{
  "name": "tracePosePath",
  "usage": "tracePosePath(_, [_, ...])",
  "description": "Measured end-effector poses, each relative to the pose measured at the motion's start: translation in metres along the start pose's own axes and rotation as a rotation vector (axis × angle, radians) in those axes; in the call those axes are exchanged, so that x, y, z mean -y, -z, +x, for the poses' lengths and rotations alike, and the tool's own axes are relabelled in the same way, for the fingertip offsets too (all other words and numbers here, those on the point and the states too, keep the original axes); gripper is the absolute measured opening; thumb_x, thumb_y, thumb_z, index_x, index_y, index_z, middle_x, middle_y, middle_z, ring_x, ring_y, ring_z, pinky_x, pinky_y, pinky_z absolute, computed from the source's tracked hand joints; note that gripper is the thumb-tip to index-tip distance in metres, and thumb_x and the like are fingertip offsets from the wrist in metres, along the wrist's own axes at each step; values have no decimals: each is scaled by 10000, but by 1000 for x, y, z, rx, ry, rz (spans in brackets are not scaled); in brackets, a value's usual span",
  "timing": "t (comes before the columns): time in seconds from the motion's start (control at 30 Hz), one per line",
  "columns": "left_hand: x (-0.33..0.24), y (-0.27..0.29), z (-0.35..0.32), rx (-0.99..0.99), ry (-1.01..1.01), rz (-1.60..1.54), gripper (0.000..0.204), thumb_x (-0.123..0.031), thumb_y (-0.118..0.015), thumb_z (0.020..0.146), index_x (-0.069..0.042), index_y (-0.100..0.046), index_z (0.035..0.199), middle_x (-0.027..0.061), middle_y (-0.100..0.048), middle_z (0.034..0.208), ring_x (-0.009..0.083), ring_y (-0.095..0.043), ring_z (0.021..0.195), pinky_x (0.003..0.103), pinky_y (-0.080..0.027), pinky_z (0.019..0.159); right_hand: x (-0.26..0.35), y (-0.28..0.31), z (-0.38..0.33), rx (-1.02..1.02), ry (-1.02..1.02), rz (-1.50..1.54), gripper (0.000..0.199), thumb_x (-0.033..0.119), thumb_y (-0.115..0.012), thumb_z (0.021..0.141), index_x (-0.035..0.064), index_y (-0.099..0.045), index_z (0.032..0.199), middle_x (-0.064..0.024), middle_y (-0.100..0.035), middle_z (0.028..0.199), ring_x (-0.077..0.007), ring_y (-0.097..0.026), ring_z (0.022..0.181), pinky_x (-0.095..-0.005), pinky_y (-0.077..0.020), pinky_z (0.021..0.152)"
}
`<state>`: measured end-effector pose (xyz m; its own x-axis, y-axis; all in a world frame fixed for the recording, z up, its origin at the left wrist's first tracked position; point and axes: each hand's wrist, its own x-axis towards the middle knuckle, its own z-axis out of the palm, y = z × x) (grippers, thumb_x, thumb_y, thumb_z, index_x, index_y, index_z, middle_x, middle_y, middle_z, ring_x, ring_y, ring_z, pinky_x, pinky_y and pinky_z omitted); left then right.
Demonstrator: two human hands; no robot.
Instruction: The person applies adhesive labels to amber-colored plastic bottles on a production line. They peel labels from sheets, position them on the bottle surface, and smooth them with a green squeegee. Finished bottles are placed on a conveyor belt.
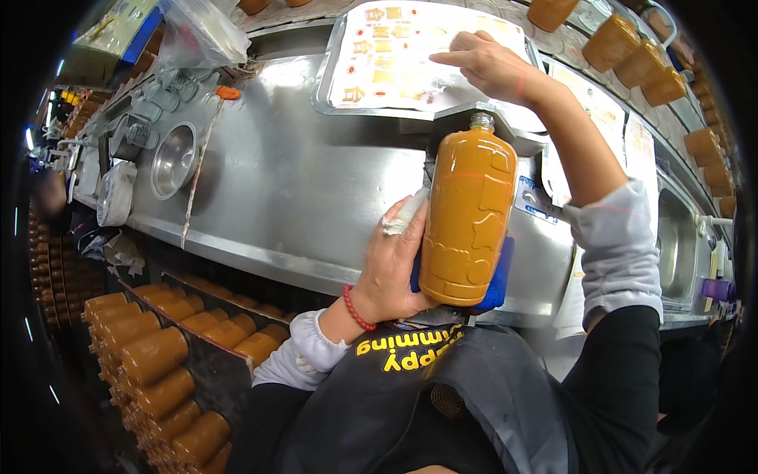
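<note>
An orange-brown coated glass bottle (471, 213) with raised relief lies in front of me, its clear neck pointing away. My left hand (391, 265) is curled against the bottle's left side and base, gripping it; white wrapping covers one finger. Beneath the bottle's lower end shows a blue cloth or pad (496, 284). Reaching to the far side, my right hand (491, 67) hovers over or touches a sheet of small printed decals (379, 59) on a tray. Its index finger is stretched out, with no held thing visible.
A metal bracket (485, 110) stands by the bottle's neck. On the steel worktop (276, 174) at left sit a metal bowl (174, 160) and drinking glasses (162, 95). Stacked coated bottles (154, 347) fill the lower left; more bottles (636, 59) stand far right, above a sink (675, 237).
</note>
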<state>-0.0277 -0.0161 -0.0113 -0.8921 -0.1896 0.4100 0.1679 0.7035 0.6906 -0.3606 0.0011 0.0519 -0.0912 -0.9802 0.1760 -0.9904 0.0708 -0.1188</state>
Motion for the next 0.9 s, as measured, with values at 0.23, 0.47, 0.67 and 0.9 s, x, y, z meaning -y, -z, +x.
tracePosePath(0.23, [-2, 1, -1, 7, 34, -34, 1033, -418, -829, 774, 63, -308, 1526, 268, -435, 1494, 467, -411, 1369, 526, -307, 1141, 9, 0, -8, 189, -147, -308, 452, -13, -531, 935, 235, -712, 1266, -60, -578, 1217, -205, -514, 1218, -422, -479, 934])
tracePosePath(0.47, [3, -2, -4, 21, 26, -41, 1128, -433, -852, 706, 37, -272, 1552, 258, -437, 1476, 483, -403, 1350, 537, -306, 1135, -40, 8, -76, 141, -340, -477, 423, 20, -549, 934, 242, -722, 1249, -37, -584, 1246, -205, -507, 1246, -442, -471, 961])
tracePosePath(0.67, [2, -2, -2, 29, 3, -38, 1115, -523, -818, 746, 37, -283, 1548, 254, -438, 1475, 481, -403, 1347, 537, -319, 1124, -55, 13, -85, -43, -511, -440, 237, 93, -621, 934, 132, -766, 1117, -115, -613, 1274, -252, -529, 1262, -418, -492, 962])
tracePosePath(0.9, [4, -3, -1, 43, -2, -23, 1091, -583, -761, 791, 55, -286, 1538, 267, -437, 1472, 476, -409, 1343, 537, -316, 1128, -91, -9, -74, 25, -914, -94, 430, 392, -624, 868, 13, -761, 1019, -283, -674, 1113, -402, -644, 1041, -496, -524, 918])
